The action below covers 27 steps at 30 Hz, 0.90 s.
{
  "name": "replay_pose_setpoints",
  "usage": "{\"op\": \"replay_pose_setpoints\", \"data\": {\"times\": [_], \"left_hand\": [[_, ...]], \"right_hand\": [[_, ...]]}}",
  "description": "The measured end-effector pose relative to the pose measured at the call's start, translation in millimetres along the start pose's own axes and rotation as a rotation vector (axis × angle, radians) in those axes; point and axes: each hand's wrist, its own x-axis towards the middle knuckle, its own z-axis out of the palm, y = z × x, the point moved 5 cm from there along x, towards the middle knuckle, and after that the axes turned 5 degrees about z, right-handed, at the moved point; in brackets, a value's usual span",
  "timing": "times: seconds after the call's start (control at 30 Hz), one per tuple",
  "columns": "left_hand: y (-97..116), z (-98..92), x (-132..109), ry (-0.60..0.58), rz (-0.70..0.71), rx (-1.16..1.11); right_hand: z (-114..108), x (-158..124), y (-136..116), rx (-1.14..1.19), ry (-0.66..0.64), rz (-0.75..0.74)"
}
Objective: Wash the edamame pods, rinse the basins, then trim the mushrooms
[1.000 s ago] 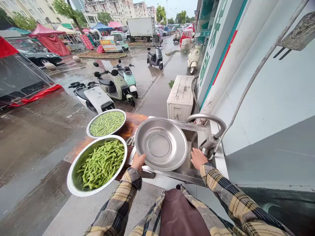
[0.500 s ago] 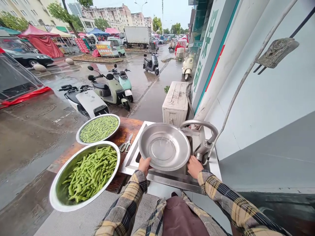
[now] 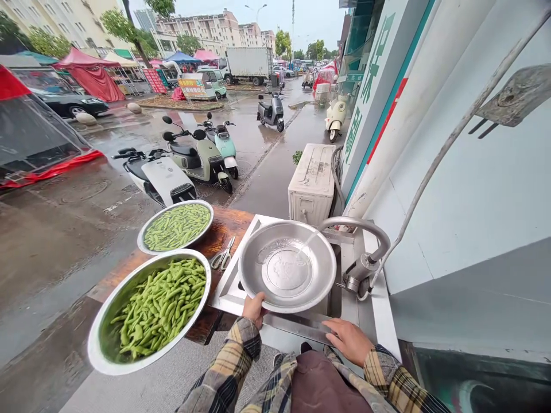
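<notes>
Thumb over metal, a left hand point(image 3: 253, 310) clamps the near rim of a wide steel basin point(image 3: 252, 261), its remaining fingers mostly hidden below. The right hand point(image 3: 350, 341) is off the basin, thumb and fingers apart and palm down above the near edge of the sink point(image 3: 301, 326); whether the fingertips touch that edge cannot be told. The basin sits over the sink, its near rim by the front edge, as a thin stream of water point(image 3: 306, 244) falls into it from a curved faucet point(image 3: 373, 230) mounted toward the right edge. Shallow water ripples across the basin's bottom.

To the left, scissors point(image 3: 222, 258) lie on a wooden table point(image 3: 232, 220), along its right edge just beside the sink's white surround point(image 3: 228, 295). A large bowl point(image 3: 99, 347) heaped with green pods point(image 3: 166, 304) reaches past the table's near edge; behind it, toward the far edge, a second bowl point(image 3: 141, 234) holds more pods in water.

Beyond the far edge, a pale boxy unit point(image 3: 312, 183) stands near the wall, and scooters point(image 3: 202, 158) are parked on wet pavement. A white truck point(image 3: 249, 62) and market tents point(image 3: 92, 71) fill the background.
</notes>
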Motion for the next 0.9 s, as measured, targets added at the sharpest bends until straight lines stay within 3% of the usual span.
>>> {"op": "replay_pose_setpoints", "data": {"times": [0.13, 0.27, 0.47, 0.6, 0.73, 0.9], "left_hand": [[25.8, 10.9, 14.7, -0.020, 0.053, -0.049], [54.4, -6.6, 25.3, 0.034, 0.229, 0.099], [96.1, -18.6, 1.7, 0.044, 0.931, 0.525], [105.5, -18.8, -15.6, -0.033, 1.236, 0.727], [117.1, -24.5, -16.9, -0.001, 1.317, 0.788], [120.7, -35.7, -6.9, 0.156, 1.155, 0.669]], "right_hand": [[-6.8, 4.8, -0.3, 0.021, 0.013, 0.009], [-3.7, 2.7, 12.8, 0.076, 0.037, 0.028], [3.2, 7.8, 20.7, 0.167, 0.077, 0.011], [-3.3, 13.3, 19.6, 0.171, 0.082, 0.013], [-5.0, 14.3, 23.0, 0.158, 0.095, 0.032], [4.1, 17.8, 29.6, 0.133, 0.043, 0.030]]}}
